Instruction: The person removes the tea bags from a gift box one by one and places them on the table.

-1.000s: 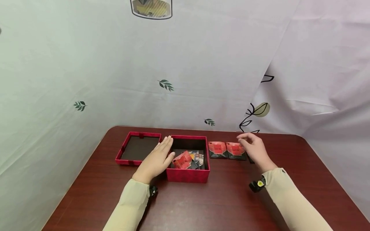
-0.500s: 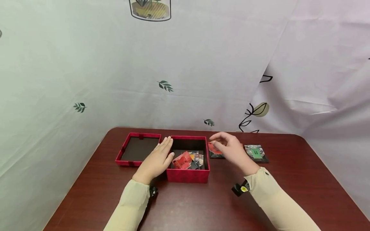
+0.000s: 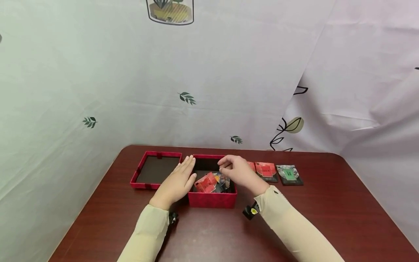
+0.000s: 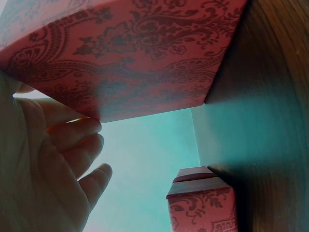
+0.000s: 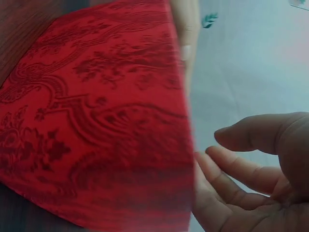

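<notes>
A red patterned box (image 3: 212,200) stands uncovered at the middle of the table in the head view. Several packets lie in it, a red packet (image 3: 206,183) on top. My left hand (image 3: 173,185) rests its outstretched fingers along the box's left rim. Over the right side of the box is my right hand (image 3: 240,174), fingers loosely bent. The right wrist view shows a gap between thumb and fingers (image 5: 241,186), with nothing held there. To the right, a red-and-black packet (image 3: 266,171) and a green-labelled packet (image 3: 289,174) lie in a row, beside another red packet partly hidden by the right hand.
The box's lid (image 3: 158,169) lies inside up to the left, dark within and red at its rim. A white patterned cloth (image 3: 209,72) hangs behind the brown table (image 3: 209,236).
My right hand has moved left from above the row of packets to over the box, uncovering the green-labelled packet. The left hand has stayed at the box's left rim.
</notes>
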Available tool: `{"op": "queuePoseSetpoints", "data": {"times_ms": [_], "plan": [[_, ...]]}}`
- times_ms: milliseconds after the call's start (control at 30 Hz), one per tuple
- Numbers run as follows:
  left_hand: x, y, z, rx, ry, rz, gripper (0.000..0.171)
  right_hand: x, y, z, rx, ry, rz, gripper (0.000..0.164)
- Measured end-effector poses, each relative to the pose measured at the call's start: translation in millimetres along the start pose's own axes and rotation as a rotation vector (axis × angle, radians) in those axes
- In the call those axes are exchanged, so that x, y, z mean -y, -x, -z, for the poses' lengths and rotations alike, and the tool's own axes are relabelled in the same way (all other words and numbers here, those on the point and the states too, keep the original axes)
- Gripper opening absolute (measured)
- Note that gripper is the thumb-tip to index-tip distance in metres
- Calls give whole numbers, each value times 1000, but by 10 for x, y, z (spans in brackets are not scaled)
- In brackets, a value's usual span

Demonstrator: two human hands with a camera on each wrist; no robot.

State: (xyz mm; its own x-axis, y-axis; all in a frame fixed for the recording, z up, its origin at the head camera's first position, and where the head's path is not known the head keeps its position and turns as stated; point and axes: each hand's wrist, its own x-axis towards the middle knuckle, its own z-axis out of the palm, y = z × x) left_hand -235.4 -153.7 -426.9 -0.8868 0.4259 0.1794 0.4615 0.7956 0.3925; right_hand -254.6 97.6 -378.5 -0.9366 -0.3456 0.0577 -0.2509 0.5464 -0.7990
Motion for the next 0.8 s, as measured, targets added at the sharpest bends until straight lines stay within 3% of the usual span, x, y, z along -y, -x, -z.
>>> {"op": "queuePoseSetpoints", "data": {"times_ms": [233,433,800], "plan": [[-4,7,-10,-3,-2,2,61,48,-79,-151,0,99,-23,18],[3,-1,-21,-3,-5,-2,61,102,-145,-251,67,225,-60,20],[18,-7,-19,-17,-10,-16,59,135,-298,-393,169,418,-94,4]]}}
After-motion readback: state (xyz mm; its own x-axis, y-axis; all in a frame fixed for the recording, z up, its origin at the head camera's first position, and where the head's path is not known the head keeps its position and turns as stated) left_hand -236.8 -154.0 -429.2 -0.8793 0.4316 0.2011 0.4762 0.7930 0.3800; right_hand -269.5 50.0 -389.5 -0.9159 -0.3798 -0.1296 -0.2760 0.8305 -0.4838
